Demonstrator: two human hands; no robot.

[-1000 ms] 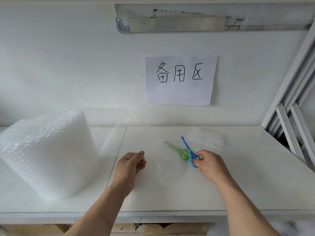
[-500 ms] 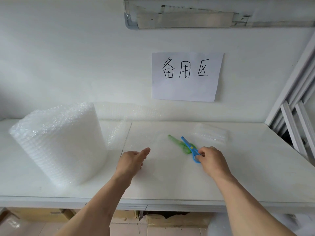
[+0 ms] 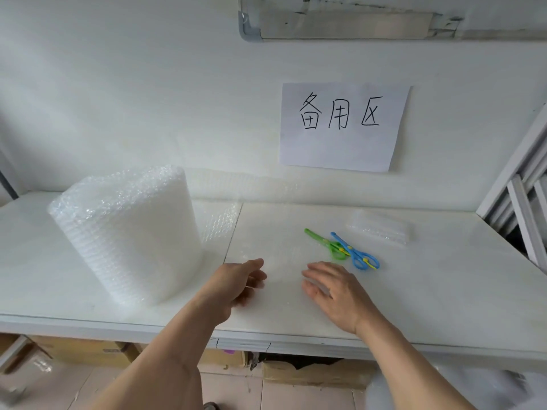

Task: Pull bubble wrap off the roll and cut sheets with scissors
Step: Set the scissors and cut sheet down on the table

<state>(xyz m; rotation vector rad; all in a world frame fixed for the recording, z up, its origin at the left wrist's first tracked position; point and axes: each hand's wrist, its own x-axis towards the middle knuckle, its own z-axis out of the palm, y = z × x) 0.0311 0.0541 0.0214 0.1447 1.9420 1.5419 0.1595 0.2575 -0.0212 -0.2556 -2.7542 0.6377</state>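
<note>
A big bubble wrap roll point(image 3: 127, 232) stands upright on the left of the white table point(image 3: 444, 291). Its loose end runs along the wall and lies as a clear sheet point(image 3: 281, 247) across the table's middle. My left hand point(image 3: 239, 282) hovers at the sheet's left part, fingers loosely curved, and I cannot see it pinching anything. My right hand point(image 3: 334, 288) lies over the sheet with fingers spread and holds nothing. The blue scissors point(image 3: 358, 254) and green scissors point(image 3: 325, 244) lie side by side just beyond my right hand.
A small stack of folded bubble wrap sheets point(image 3: 381, 227) lies at the back right. A paper sign point(image 3: 343, 125) hangs on the wall. White metal frames point(image 3: 529, 208) lean at the right. Cardboard boxes point(image 3: 310, 371) sit under the table.
My right hand has let go of the blue scissors, which now lie on the table, and has moved left over the sheet. My left hand's fingers have loosened.
</note>
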